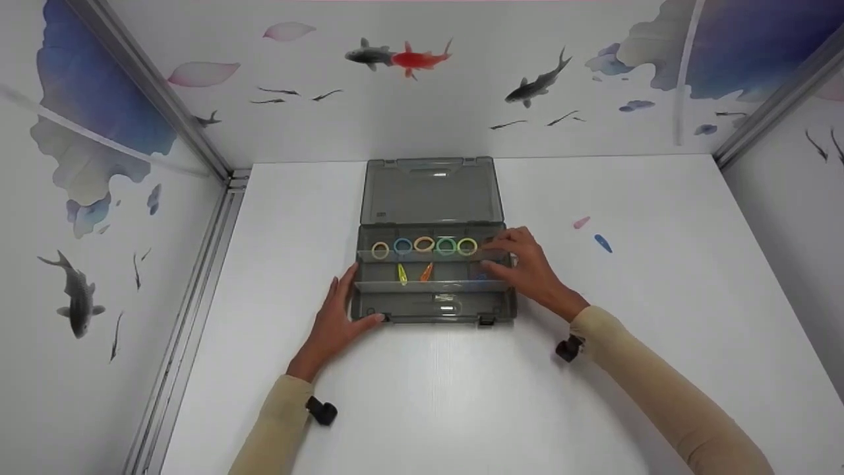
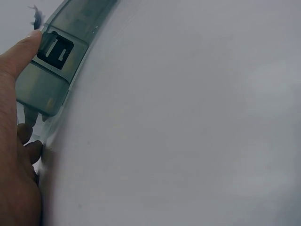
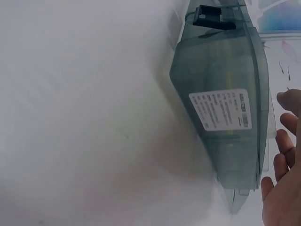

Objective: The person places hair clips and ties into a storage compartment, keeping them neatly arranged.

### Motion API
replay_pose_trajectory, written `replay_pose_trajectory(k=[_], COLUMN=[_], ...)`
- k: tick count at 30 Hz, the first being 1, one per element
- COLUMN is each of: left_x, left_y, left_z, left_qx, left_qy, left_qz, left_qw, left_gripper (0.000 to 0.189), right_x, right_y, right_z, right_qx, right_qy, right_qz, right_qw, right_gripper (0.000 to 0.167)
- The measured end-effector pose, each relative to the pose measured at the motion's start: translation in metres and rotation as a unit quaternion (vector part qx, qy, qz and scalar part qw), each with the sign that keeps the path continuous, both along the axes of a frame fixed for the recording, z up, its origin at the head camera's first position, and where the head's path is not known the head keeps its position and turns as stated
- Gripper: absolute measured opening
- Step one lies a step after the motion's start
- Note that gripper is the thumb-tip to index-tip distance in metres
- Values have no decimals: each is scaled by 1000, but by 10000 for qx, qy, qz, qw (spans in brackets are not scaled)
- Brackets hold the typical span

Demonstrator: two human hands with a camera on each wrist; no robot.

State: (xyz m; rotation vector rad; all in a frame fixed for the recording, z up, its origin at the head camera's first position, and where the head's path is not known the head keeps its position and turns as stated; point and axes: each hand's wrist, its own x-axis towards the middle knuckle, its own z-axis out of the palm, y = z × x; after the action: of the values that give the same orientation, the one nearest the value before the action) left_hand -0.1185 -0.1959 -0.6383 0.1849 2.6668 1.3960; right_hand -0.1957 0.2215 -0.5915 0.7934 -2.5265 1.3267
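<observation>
A grey see-through storage box (image 1: 432, 191) lies with its lid tilted back. Several coloured rings, among them a green ring (image 1: 446, 246), line its back compartment. In the middle compartment lie a yellow hair clip (image 1: 402, 274), an orange hair clip (image 1: 426, 272) and a small blue item (image 1: 481, 278), probably a clip. My left hand (image 1: 335, 324) holds the box's front left corner, thumb by the front latch (image 2: 55, 51), fingers along the side. Over the right end hovers my right hand (image 1: 531, 267), thumb and fingers apart, nothing visible between them.
On the white table (image 1: 633, 316), right of the box, lie a pink hair clip (image 1: 581, 223) and a blue hair clip (image 1: 603, 243). Behind stands a white wall panel with painted fish (image 1: 419, 59). A paper label (image 3: 221, 109) is stuck on the box's right side.
</observation>
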Motion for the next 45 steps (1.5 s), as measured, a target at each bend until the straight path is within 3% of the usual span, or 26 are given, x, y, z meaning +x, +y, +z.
replay_pose_trajectory(k=[6, 18, 30, 45], left_x=[0, 0, 1, 1], left_y=[0, -1, -1, 0], left_z=[-1, 1, 2, 2], left_qx=[-17, 33, 75, -4], left_qy=[17, 4, -41, -33], left_qz=[-17, -49, -52, 13], left_qw=[10000, 10000, 10000, 10000], left_gripper=[113, 113, 113, 114], right_x=[2, 4, 8, 11], right_y=[24, 77, 129, 176], right_z=[4, -5, -8, -20], right_qx=[-114, -571, -149, -51], right_qy=[-301, -364, -208, -669], right_qz=[-294, -858, -1654, -2426], right_qw=[9990, 9940, 9859, 9678], right_gripper=[29, 32, 32, 31])
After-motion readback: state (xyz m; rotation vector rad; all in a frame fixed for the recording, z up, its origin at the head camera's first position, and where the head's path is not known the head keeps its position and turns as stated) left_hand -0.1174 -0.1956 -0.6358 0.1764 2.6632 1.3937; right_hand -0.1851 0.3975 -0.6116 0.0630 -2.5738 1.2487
